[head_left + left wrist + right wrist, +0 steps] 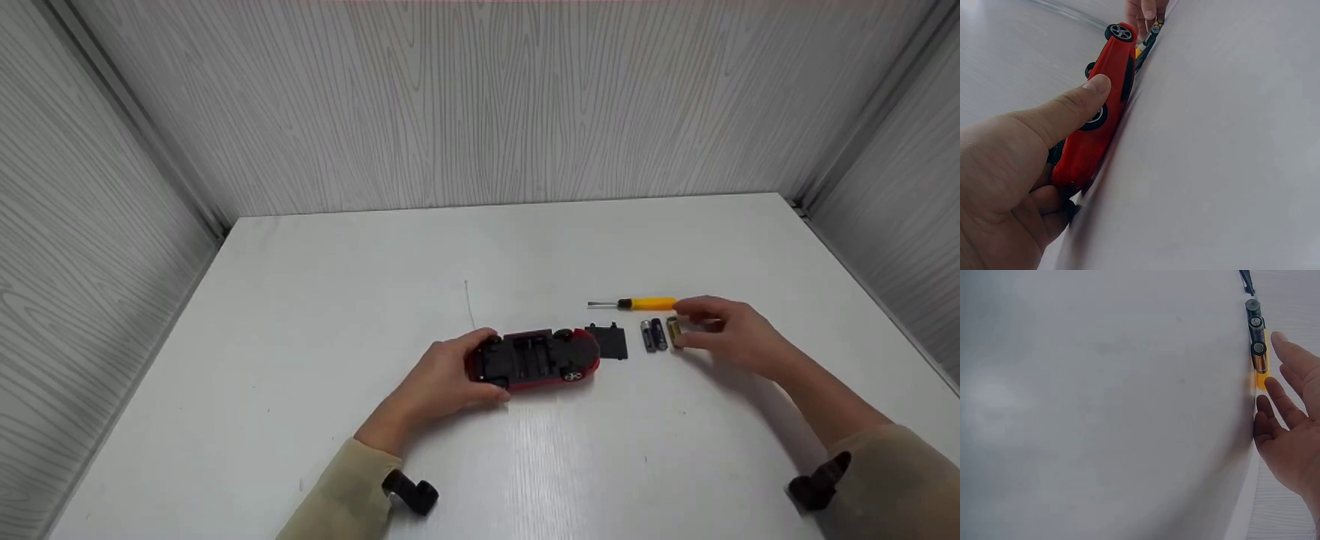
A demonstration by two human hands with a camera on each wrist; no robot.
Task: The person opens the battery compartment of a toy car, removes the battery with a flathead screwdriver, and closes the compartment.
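Toy car point(541, 358) lies upside down on the white desk point(315, 315), near the middle, underside up, with the battery bay open and showing dark ribbed slots. Body is red, chassis black. Left hand point(450, 379) holds the car at its left end: fingers curl over the far side, thumb lies on the near side. Left wrist view confirms this, with the thumb point(1067, 109) pressed along the red flank just beside a wheel point(1095, 117) and the lower fingers tucked beneath the car's end. Grip is closed around the car.

Just right of the car, touching or nearly touching its right end, lies a small black cover plate point(609, 341), flat on the desk.

Right of the plate, three batteries lie side by side, long axes running near to far: two dark batteries point(653, 334) together, then a gold battery point(673, 331) on the right. Right wrist view shows them end-on in a row.

Right hand point(724, 330) sits at the gold battery, fingertips at its right side; whether they touch it I cannot tell. In the right wrist view the fingers point(1289, 357) are extended and spread, nothing enclosed. Grip is wide.

Far of the batteries lies a screwdriver point(637, 303), yellow handle to the right and metal shaft pointing left. Its handle end is partly hidden behind the right hand's fingers.
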